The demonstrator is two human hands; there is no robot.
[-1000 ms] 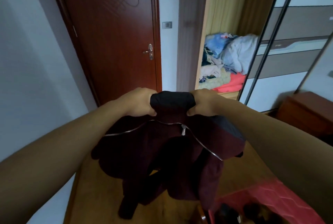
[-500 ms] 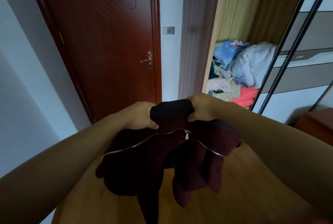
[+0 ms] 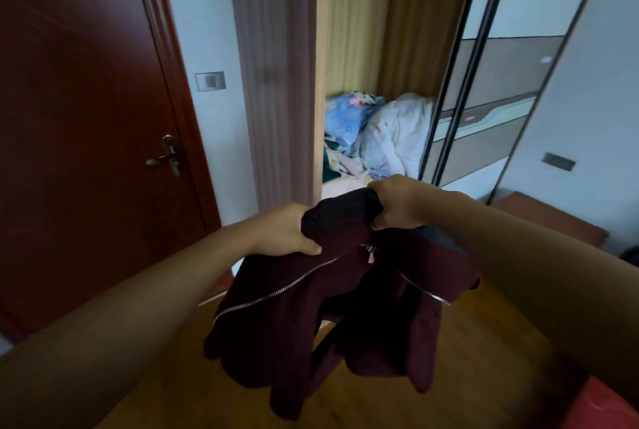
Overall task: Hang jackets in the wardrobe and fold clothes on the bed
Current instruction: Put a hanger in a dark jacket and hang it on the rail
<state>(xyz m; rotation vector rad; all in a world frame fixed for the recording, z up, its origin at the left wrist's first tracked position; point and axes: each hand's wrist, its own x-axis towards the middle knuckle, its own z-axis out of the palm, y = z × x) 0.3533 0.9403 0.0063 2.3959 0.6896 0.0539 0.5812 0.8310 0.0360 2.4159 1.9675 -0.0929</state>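
Left hand (image 3: pixel 287 230): I see it at the left end of the jacket's collar (image 3: pixel 342 214), fingers (image 3: pixel 304 245) curled round the cloth and gripping it.
Right hand (image 3: pixel 397 202): it sits a little higher, at the right end of the collar, fingers (image 3: pixel 380 221) closed tight on the fabric.
Jacket (image 3: pixel 311 307): dark maroon, held in the air between my two arms. It hangs from the collar with the front open and the sleeves dangling over the floor (image 3: pixel 466 359).
Zipper (image 3: pixel 276 294): silver teeth run down both open front edges. The pull (image 3: pixel 370 253) hangs just below the collar, between the hands.
Wardrobe (image 3: pixel 359 31): straight ahead beyond the jacket, with its left compartment open and a sliding door (image 3: pixel 501 83) just to the right.
Pile of clothes (image 3: pixel 380 131): blue and white, heaped inside the open compartment, just above the right hand from my view.
Room door (image 3: pixel 79 100): reddish-brown, closed, at the left, with a metal handle (image 3: pixel 166 157).
Light switch (image 3: pixel 210 81): on the wall between the room door and the wardrobe.
Low cabinet (image 3: pixel 546 218): brown, by the wall at the right.
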